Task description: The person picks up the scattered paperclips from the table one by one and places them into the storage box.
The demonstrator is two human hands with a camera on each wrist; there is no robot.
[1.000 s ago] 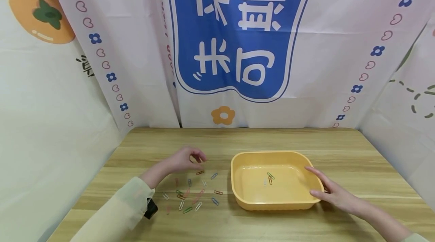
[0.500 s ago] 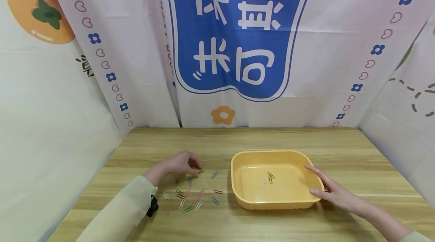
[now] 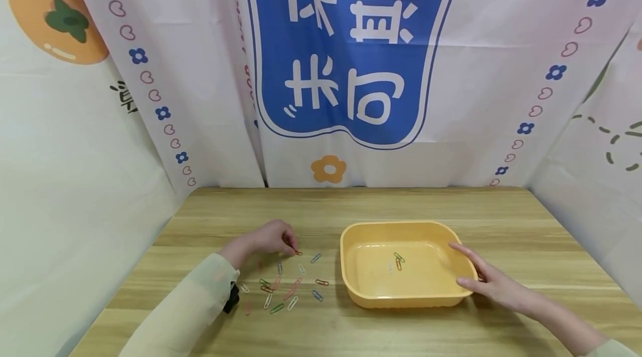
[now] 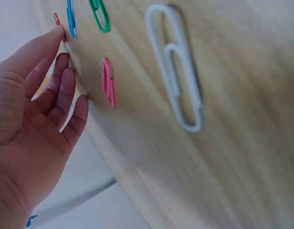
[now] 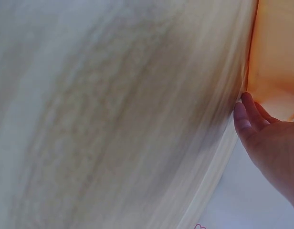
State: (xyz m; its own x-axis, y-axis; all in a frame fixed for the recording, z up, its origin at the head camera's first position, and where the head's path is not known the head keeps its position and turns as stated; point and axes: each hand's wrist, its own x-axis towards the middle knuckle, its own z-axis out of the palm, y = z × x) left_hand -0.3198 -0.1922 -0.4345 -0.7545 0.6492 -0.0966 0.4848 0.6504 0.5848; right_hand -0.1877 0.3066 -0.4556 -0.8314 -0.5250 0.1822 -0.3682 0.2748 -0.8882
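My left hand [image 3: 275,236] pinches a small red paper clip [image 3: 298,253] at the far edge of a scatter of coloured paper clips on the table. In the left wrist view, the thumb and index fingertips meet at the red clip, while the other fingers stay loosely bent. My right hand [image 3: 494,285] grips the right end of a yellow plastic basin [image 3: 366,276], thumb and fingers at its rim. Inside the basin lie a green paper clip [image 3: 399,257], a red-brown one [image 3: 398,265] and a whitish one [image 3: 391,268].
Between the left forearm and the basin lie several loose clips, among them a blue clip [image 3: 317,295], a white clip [image 3: 293,303] and a green clip [image 3: 277,308]. The wooden table [image 3: 381,332] meets a printed cloth backdrop [image 3: 461,162] at the back.
My left hand has come down to the red paper clip, and its thumb and finger have closed on it. The right hand and the basin have stayed in place.
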